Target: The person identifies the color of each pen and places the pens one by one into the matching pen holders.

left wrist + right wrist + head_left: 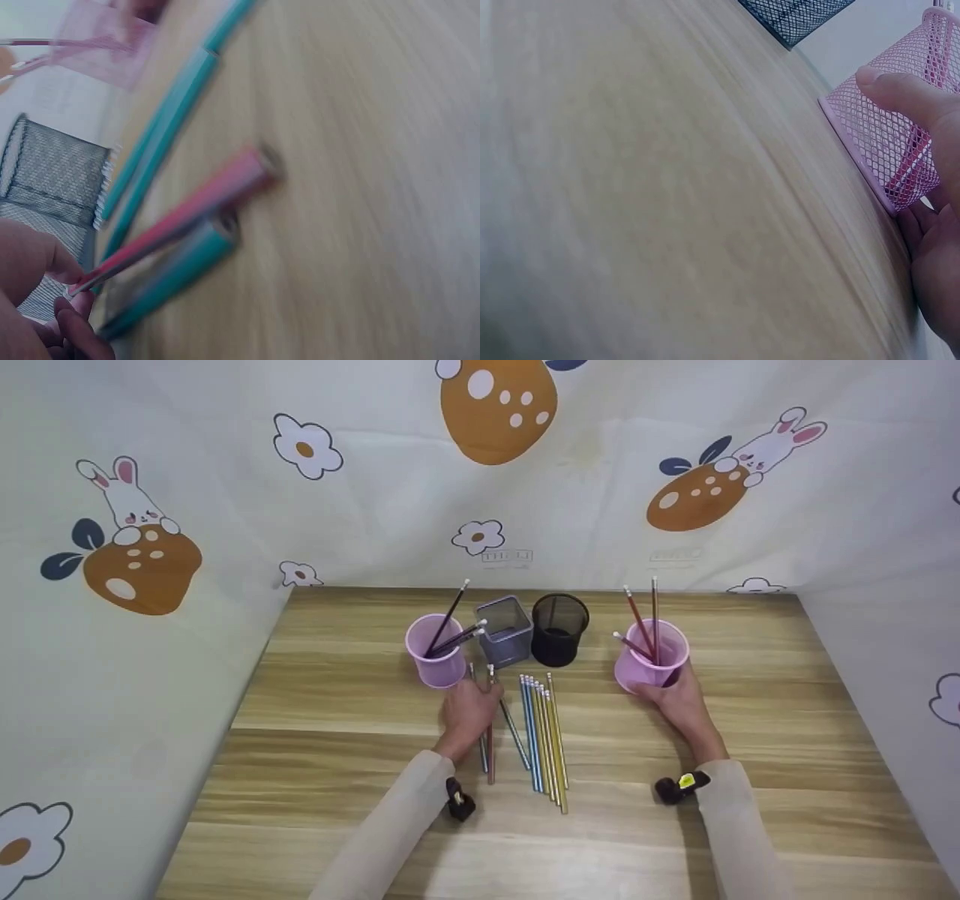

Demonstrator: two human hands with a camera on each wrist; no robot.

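My left hand [471, 709] pinches a red pencil [187, 210] near its upper end. A teal pencil [176, 277] lies right beside it, and another teal pencil [514, 733] slants to its right. In the head view, my right hand [684, 709] holds the lower side of a pink mesh pen cup [636, 671], thumb along its front. That cup stands on the table with three red pencils [654, 615] in it. Just beyond my left hand, a second pink cup [441, 671] contains dark pencils [450, 611].
Blue and gold pencils [546, 742] lie side by side at the table's middle. Behind them stand a square grey mesh holder [506, 649] and a round black mesh cup [556, 649]. A printed cloth [390, 510] hangs along the back edge of the wooden table [300, 780].
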